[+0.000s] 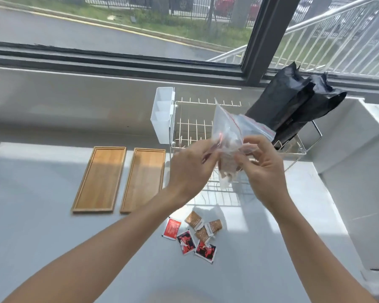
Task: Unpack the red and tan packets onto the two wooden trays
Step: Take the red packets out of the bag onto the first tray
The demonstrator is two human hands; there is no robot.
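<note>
**benchwatcher:** Watching the head cam feed here. Both hands are up over the white wire dish rack (206,132), working a clear plastic zip bag with a red seal strip (227,127). Left hand (190,169) has its grip pinched shut on the bag's left edge, right hand (264,165) is pinched on the right side near the seal. There are tan packets inside, low in the bag, count's too blurry to call. How would you handle the rest?

**packet_pete:** I'd judge the bag as feather-light and floppy — thin film, probably slick, so hold it by the stiffer seal strip or a bottom corner and tip it. The stuff already out is a loose pile on the pale grey tabletop (53,248) below the hands: small flat red-and-black printed sachets (189,241) and small tan paper packets with white labels (202,227), touching and partly overlapping.

**benchwatcher:** And the two long rectangular wooden trays (120,178)? Side by side, left of the pile, nothing in them.

**packet_pete:** Right, so sorting hasn't started. The sachets look light and thin, lying flat — I'd pinch an edge or slide a fingertip under a corner, one at a time. The tan ones look puffier and crinkly, easier to nip by the label end. Nothing fragile, I reckon — the main risk is grabbing two at once where they overlap.
</note>
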